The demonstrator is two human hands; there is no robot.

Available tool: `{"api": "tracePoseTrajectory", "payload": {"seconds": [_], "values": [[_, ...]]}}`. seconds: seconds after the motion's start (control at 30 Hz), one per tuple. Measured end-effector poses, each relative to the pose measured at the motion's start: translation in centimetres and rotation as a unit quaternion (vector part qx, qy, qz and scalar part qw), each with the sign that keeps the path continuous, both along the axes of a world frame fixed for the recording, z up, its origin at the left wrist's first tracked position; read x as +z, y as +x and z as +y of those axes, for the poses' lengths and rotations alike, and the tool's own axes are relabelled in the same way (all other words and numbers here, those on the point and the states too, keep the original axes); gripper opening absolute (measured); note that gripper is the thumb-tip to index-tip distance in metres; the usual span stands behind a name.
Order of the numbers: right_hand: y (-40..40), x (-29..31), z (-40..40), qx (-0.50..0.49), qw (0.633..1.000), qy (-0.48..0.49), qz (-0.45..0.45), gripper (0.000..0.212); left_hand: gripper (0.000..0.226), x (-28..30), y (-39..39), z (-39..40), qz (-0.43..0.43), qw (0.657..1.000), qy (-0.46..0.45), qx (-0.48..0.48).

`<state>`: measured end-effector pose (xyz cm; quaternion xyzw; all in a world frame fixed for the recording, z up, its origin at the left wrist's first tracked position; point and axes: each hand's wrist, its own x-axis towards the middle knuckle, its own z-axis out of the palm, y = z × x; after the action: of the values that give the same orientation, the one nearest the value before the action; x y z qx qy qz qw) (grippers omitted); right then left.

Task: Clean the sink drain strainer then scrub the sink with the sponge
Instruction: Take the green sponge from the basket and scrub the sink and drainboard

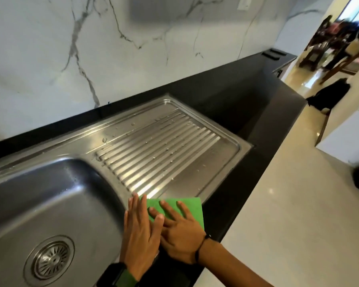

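We count one stainless steel sink [29, 195], its single bowl lying at the lower left, with one round drain strainer [51, 260] seated in the bowl floor. One ribbed draining board [160, 146] adjoins the bowl on the right, with scattered water drops on its ridges. We count one green sponge [187, 206], flat and thin, lying at the near edge of the draining board just beside the bowl rim, its right corner reaching over the dark countertop [247, 112]. Two hands rest on it. Our left hand [138, 235] lies flat with fingers straight and close together, covering the sponge's left edge and the bowl rim. Our right hand [178, 233] presses down on the sponge with fingers spread and straight; neither hand curls around or pinches it. The left thumb overlaps the right hand's inner fingers. We note one dark watch with a green strap [120, 276] on the left wrist and one thin black cord bracelet [201, 246] on the right wrist. Behind the sink stands one white marble-patterned wall [112, 48] with grey veins. One pale counter surface [298, 204] runs along the right. Beyond it, at the upper right, a blurred room with dark wooden furniture [327, 50] appears; we cannot tell its details. The hands hide the sponge's near portion.
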<state>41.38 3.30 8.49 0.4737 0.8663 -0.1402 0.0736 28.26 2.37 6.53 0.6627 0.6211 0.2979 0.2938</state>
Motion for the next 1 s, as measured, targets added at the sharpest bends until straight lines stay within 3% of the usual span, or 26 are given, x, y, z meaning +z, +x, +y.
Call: {"api": "tracePoseTrajectory", "payload": {"seconds": [0.13,0.3,0.4,0.57,0.7,0.87,1.0], "values": [[2.4,0.1,2.9,0.003,1.000,-0.008,-0.015,0.048,0.099,-0.2,0.2,0.5,0.064,0.998,-0.006,-0.012],[6.4,0.9,9.0,-0.096,0.993,-0.040,-0.049,0.049,0.090,-0.8,0.7,1.5,0.130,0.991,-0.022,-0.030],[6.1,0.8,8.9,-0.104,0.992,-0.053,-0.037,0.048,0.081,-0.8,1.0,2.2,0.102,0.994,-0.024,-0.014],[1.9,0.1,4.8,-0.019,0.999,-0.030,-0.003,0.049,0.098,-0.8,1.0,2.3,0.025,1.000,-0.005,0.002],[1.5,0.3,4.4,0.018,0.999,-0.041,0.022,0.047,0.108,-0.8,0.9,2.4,0.015,1.000,-0.001,0.018],[4.2,1.1,7.2,0.041,0.997,-0.059,0.040,0.043,0.074,-1.0,1.4,3.2,0.081,0.997,0.003,0.012],[6.4,1.7,9.8,-0.052,0.991,-0.082,0.096,0.037,0.066,-1.1,1.3,3.7,0.070,0.997,0.020,0.006]]}}
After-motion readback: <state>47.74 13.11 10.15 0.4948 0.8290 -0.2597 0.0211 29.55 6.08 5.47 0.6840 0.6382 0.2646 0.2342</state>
